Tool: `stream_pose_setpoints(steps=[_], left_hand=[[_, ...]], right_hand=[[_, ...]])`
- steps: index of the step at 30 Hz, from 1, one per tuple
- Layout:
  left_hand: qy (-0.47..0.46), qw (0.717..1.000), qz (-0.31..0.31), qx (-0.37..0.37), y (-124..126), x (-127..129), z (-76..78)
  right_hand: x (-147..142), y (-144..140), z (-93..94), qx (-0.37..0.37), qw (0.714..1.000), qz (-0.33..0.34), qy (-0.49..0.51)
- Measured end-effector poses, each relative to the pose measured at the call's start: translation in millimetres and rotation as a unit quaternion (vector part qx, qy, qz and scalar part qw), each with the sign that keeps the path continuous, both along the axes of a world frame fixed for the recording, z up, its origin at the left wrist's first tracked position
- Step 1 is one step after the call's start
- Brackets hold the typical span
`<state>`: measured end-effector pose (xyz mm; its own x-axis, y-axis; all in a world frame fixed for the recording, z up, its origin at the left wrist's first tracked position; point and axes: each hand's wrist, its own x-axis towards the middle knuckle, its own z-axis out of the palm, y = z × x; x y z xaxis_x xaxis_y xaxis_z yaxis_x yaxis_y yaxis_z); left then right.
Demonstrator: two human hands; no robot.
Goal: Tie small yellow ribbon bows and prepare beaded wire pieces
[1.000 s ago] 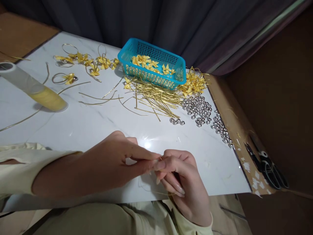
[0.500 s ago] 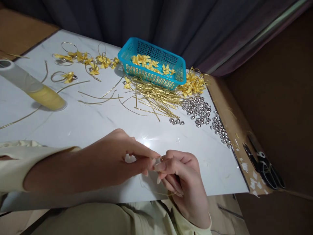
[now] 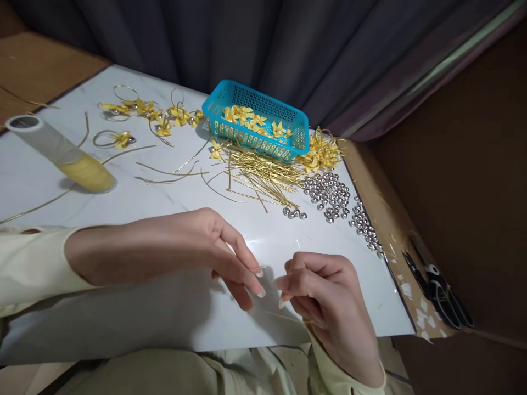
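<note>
Near the front edge of the white marble-look table point(image 3: 135, 214), head view: left hand point(image 3: 197, 252) and right hand point(image 3: 325, 302) face each other, fingertips a little apart — each closes thumb on forefinger in a fine pinch, and a thin gold wire point(image 3: 284, 316) runs low between them; whether both pinches actually grip it is too fine to tell. Supplies sit well apart along the far side, within an arm's sweep: a blue basket point(image 3: 257, 123) with yellow bows in it, loose gold wire lengths point(image 3: 259, 173) just in front of it, silver beads point(image 3: 329, 192) to their right. Finished bows on wire loops point(image 3: 144, 112) lie grouped at far left — kept away from raw stock. A clear tube point(image 3: 61, 156) lies on its side; black scissors point(image 3: 438, 288) rest off the table, on the brown board at right
</note>
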<state>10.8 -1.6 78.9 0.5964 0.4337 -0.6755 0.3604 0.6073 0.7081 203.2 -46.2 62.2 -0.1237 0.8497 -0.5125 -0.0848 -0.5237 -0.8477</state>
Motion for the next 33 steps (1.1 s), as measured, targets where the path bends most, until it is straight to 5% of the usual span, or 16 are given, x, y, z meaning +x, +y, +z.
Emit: stream_pose_setpoints(steps=[4,11,17,20,33], left_hand=[[-0.073,0.993,0.064,-0.066,1.7,-0.9,-7.4],[-0.113,0.988,0.068,-0.076,-1.5,-3.8,-1.9],[-0.073,0.991,0.088,0.075,-3.6,-7.9,-6.0],[-0.023,0.98,0.124,0.153,-5.6,-5.4,-10.3],[0.016,0.974,0.097,0.204,-6.5,-6.3,-4.6]], right_hand=[[1.1,9.6,9.9,0.018,0.997,0.057,-0.043],[5.2,36.0,26.1,0.077,0.978,0.168,-0.097],[9.4,61.9,31.0,-0.013,0.954,0.301,-0.005],[9.3,64.8,26.2,-0.029,0.954,0.296,0.038],[-6.4,51.7,19.6,-0.043,0.976,0.204,0.069]])
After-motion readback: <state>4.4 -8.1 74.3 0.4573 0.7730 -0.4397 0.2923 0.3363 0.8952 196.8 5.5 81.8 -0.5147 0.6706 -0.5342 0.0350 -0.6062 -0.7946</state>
